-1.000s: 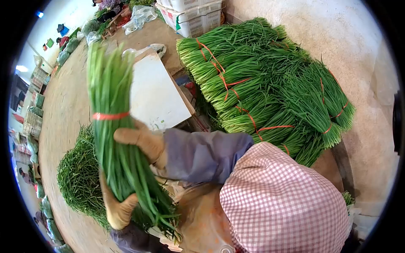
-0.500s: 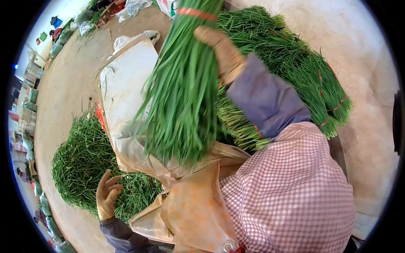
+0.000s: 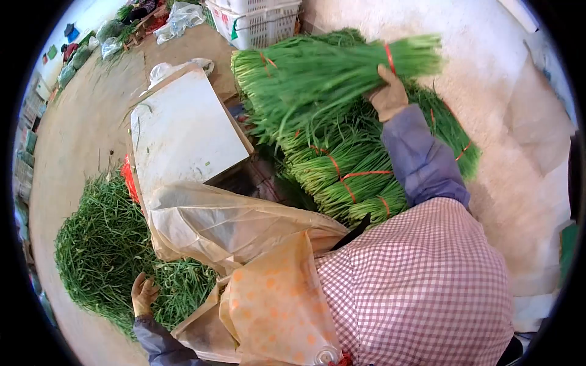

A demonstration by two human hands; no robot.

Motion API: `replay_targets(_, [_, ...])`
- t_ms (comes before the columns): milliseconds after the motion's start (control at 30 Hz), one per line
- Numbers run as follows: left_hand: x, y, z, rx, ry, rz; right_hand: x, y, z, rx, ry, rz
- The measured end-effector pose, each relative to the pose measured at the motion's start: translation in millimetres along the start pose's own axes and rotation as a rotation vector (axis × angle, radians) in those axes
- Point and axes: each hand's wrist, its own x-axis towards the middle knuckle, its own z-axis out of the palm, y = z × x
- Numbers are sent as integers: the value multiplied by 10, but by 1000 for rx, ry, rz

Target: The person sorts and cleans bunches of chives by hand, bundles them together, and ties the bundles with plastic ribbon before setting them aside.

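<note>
My right hand (image 3: 389, 94), in a tan glove, grips a bundle of long green stalks (image 3: 342, 72) near its red band. The bundle lies sideways over the top of a large pile of banded green bundles (image 3: 342, 165), its pale ends pointing right. Low on the left, my left hand (image 3: 144, 294), also gloved, hangs with fingers apart and slightly curled, holding nothing. It is in front of a heap of loose greens (image 3: 104, 244).
A white board (image 3: 183, 131) stands left of the pile. Translucent plastic (image 3: 274, 293) covers my lap. White crates (image 3: 265, 24) are behind the pile, beside a pale wall (image 3: 488, 122). Plastic bags (image 3: 182, 21) and more greens line the far left.
The bundle went from both hands on the left over to the pile on the right, carried by my right hand and turned sideways. My left hand let go and stayed low.
</note>
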Motion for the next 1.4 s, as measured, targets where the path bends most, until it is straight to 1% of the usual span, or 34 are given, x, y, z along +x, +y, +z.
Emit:
replay_targets(33, [81,-186,-72,-61,-3,3,24,40,-131,32,12,49])
replay_targets(67, [141,-394,-155,-116,-5,4,73,104,-303,44,21,-4])
replay_targets(133, [134,-675,-100,-143,68,-31,205,234,-606,75,38,-106])
replay_targets(167, [194,-863,-95,-81,79,-70,260,247,-700,116,82,-95])
replay_targets(200, [246,-1091,-87,-164,68,-99,321,230,-781,157,130,-86])
replay_targets(267, [92,-869,153,98,24,-312,335,171,-784,227,243,-79])
replay_targets(300, [285,-1098,11,198,-137,-298,210,39,-567,248,299,-87])
replay_targets(333, [254,-1023,147,284,-81,-228,168,-30,-397,266,349,-90])
replay_targets(367, [304,-1096,136,224,-99,-165,260,-83,-468,339,281,-94])
replay_targets(400, [364,-1162,109,169,-118,-102,347,-106,-581,328,224,-132])
replay_targets(433, [204,-949,229,195,-47,-68,457,-119,-729,317,169,-168])
replay_targets(467, [275,-1075,195,183,-37,-49,535,-155,-811,304,115,-201])
replay_targets(500, [300,-1144,143,216,-41,-62,566,-213,-824,238,246,-169])
replay_targets(600, [156,-931,239,335,-41,-113,501,-230,-626,214,400,-154])
replay_targets(633, [170,-935,245,361,-57,-111,467,-256,-575,269,287,-82])
replay_targets(667, [191,-975,225,386,-72,-109,583,-298,-616,154,313,-104])
replay_targets(700, [216,-1069,194,314,-76,-89,768,-401,-671,39,340,-126])
replay_targets(733, [287,-1181,160,367,-61,-56,773,-411,-592,-75,307,-285])
replay_targets(767, [321,-1303,115,334,-58,-70,787,-422,-526,-181,285,-448])
replay_targets(800, [293,-1254,133,304,-54,-88,627,-445,-179,-285,191,-741])
replay_targets(833, [234,-1164,172,344,-32,-111,514,-519,32,-407,138,-800])
replay_targets(867, [292,-1269,108,345,-65,-92,442,-586,166,-528,81,-858])
replay_targets(933, [161,-1046,194,358,-37,-153,442,-686,179,-732,-175,-789])
replay_targets(967, [167,-1038,197,352,-43,-155,491,-703,121,-946,-199,-716])
replay_targets(1000, [160,-1054,191,345,-45,-161,520,-673,63,-1083,-244,-562])
replay_targets(1033, [159,-1080,181,338,-45,-166,570,-487,-7,-1015,-348,-454])
replay_targets(1100, [174,-1135,151,325,-62,-169,479,-85,-120,-1185,-565,-392])
replay_targets(1133, [166,-1125,147,325,-64,-169,236,131,-32,-1423,-683,-439])
replay_targets(1200, [181,-1242,108,292,-22,-181,542,727,-593,-1532,-758,-203])
replay_targets(1233, [124,-1169,151,398,3,-177,367,827,-428,-1672,-721,-72])
replay_targets(1267, [18,-1132,162,359,22,-195,195,965,-250,-1805,-699,71])
replay_targets(1300, [28,-1200,133,346,19,-199,393,1057,-374,-1663,-811,40])
replay_targets(1333, [50,-1254,95,335,11,-197,450,1023,-295,-1655,-778,-20])
replay_targets(1400, [60,-1340,31,268,16,-216,590,760,-42,-1473,-722,5])
